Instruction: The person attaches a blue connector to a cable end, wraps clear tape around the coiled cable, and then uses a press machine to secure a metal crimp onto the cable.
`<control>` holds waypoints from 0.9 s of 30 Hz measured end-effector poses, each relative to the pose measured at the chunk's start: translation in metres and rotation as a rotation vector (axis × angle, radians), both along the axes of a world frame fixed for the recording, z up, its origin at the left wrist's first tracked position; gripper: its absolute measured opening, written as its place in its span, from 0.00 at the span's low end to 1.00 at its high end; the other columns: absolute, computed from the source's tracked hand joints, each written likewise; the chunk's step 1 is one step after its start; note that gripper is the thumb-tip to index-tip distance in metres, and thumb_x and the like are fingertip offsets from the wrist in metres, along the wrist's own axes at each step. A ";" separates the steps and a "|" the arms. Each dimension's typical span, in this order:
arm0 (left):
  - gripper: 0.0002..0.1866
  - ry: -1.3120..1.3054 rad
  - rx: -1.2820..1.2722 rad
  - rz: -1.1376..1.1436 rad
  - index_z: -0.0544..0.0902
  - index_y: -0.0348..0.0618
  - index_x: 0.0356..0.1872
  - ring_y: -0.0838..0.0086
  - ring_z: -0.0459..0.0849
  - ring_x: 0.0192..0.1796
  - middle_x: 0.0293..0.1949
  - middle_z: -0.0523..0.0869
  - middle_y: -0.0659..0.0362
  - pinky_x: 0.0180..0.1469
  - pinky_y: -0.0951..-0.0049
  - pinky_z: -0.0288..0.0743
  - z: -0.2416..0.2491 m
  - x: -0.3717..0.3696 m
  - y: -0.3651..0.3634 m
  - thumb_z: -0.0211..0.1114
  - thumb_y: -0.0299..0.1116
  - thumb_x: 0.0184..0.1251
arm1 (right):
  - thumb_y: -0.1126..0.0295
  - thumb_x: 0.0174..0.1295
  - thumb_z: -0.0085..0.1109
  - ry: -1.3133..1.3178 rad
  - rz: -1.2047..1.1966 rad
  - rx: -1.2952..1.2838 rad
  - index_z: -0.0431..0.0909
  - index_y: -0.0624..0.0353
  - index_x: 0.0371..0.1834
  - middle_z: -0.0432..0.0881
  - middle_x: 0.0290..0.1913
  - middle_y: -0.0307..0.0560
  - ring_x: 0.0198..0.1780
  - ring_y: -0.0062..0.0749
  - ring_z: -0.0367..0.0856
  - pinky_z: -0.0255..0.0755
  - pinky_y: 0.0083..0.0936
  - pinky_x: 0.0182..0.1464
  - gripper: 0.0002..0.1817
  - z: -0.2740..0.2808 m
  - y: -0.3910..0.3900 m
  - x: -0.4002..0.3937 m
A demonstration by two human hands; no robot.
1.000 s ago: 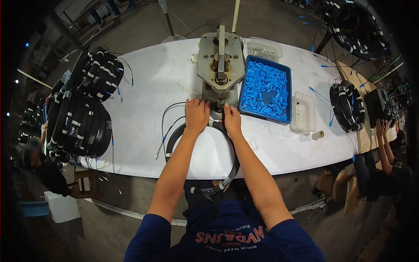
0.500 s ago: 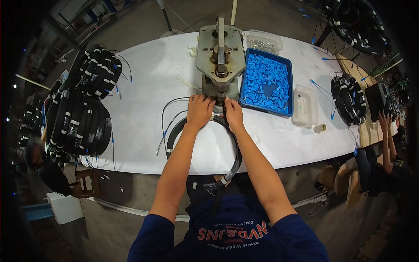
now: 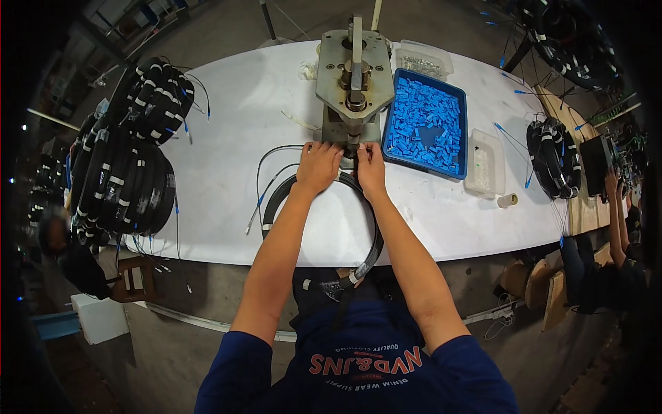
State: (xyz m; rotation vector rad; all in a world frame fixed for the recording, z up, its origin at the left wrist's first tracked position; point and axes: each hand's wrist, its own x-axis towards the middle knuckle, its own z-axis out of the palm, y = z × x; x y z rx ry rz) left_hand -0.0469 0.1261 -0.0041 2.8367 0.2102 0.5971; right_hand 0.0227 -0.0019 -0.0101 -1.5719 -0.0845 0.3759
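A metal bench press (image 3: 355,72) stands on the white-covered table, its ram above a small base. At the left of that base, my left hand (image 3: 319,168) has its fingers closed on a thin black cable (image 3: 265,155) that loops out to the left. My right hand (image 3: 371,170) pinches a dark piece of cable at the base's right side; its tip is hidden by the fingers. Beneath both forearms lies a coil of black cable (image 3: 378,241) with white tape bands, hanging over the table edge. One loose cable end with a blue part (image 3: 259,203) rests left of the coil.
To the right of the press sits a blue tray (image 3: 463,124) full of blue connector pieces. Clear plastic boxes (image 3: 486,162) and a tape roll (image 3: 507,201) are close by. Taped cable coils (image 3: 124,186) pile up at left, another coil (image 3: 554,159) at right. Other people work at both sides.
The view has shifted slightly, so the press and tray sit a little higher and further right. Both hands stay at the press base, with the right fingers slightly more upright.
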 end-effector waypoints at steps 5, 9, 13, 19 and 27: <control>0.17 0.066 -0.084 0.006 0.81 0.41 0.47 0.55 0.78 0.51 0.42 0.85 0.51 0.62 0.53 0.64 0.004 0.002 0.001 0.48 0.41 0.76 | 0.59 0.74 0.51 -0.123 0.000 -0.088 0.75 0.62 0.44 0.81 0.31 0.48 0.28 0.29 0.78 0.73 0.29 0.33 0.15 0.007 -0.001 -0.002; 0.19 0.245 -0.222 -0.011 0.81 0.38 0.46 0.53 0.80 0.50 0.43 0.85 0.49 0.60 0.55 0.65 0.021 0.001 0.002 0.47 0.41 0.76 | 0.58 0.74 0.50 -0.153 -0.002 -0.128 0.76 0.62 0.45 0.83 0.33 0.51 0.29 0.31 0.78 0.73 0.31 0.37 0.16 0.008 0.000 -0.001; 0.19 0.277 -0.258 0.016 0.82 0.39 0.46 0.52 0.81 0.50 0.43 0.86 0.48 0.59 0.55 0.66 0.014 0.004 0.004 0.47 0.41 0.76 | 0.57 0.75 0.47 -0.121 0.028 -0.176 0.76 0.62 0.46 0.83 0.38 0.57 0.39 0.41 0.81 0.73 0.34 0.45 0.18 0.003 0.001 0.001; 0.19 0.344 -0.264 0.020 0.83 0.44 0.48 0.54 0.83 0.50 0.43 0.87 0.49 0.57 0.57 0.67 0.010 0.006 0.007 0.46 0.42 0.76 | 0.56 0.75 0.44 -0.105 0.045 -0.234 0.75 0.63 0.47 0.82 0.45 0.64 0.49 0.58 0.80 0.70 0.40 0.52 0.20 0.005 0.002 0.002; 0.21 0.322 -0.294 0.025 0.83 0.42 0.42 0.51 0.85 0.41 0.35 0.88 0.46 0.57 0.55 0.67 0.013 0.004 0.004 0.45 0.45 0.77 | 0.55 0.75 0.43 -0.120 0.036 -0.250 0.76 0.63 0.46 0.82 0.45 0.66 0.50 0.61 0.79 0.70 0.41 0.53 0.20 0.007 0.001 0.001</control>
